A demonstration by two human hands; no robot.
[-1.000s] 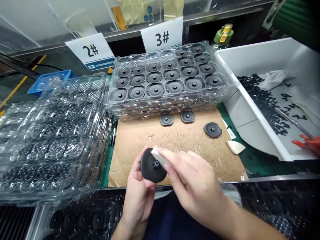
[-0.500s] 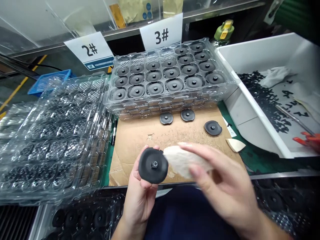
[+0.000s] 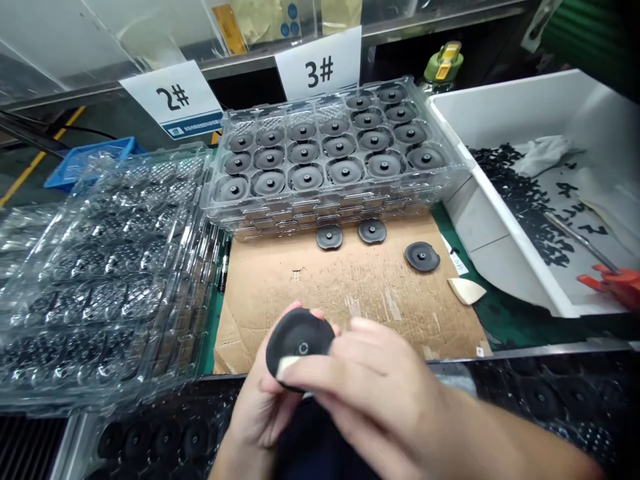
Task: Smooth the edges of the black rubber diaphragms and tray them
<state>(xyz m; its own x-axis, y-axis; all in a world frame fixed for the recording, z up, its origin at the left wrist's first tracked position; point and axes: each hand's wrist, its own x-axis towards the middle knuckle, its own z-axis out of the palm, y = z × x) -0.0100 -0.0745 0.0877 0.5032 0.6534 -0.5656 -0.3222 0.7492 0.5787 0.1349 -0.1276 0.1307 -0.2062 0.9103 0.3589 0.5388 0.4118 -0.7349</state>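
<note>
Tilted up over the cardboard's near edge is a round black disc with a small metal nub at its centre. My left hand grips it from below and behind, fingertips showing at its upper rim. My right hand is closed around a whitish soft pad, mostly hidden by the fingers. A small tip of the pad rests on the disc's lower face. Three similar discs lie on the cardboard: one disc, another disc, and a third disc farther right.
A clear plastic tray stack holding several black discs stands at the back. More clear trays are piled left. On the right, a white bin contains small black parts and a red-handled tool. A cream wedge lies beside it.
My right hand has moved left and down, bringing the pad from beside the disc onto its face. The disc has shifted slightly left and tilted in my left hand.
</note>
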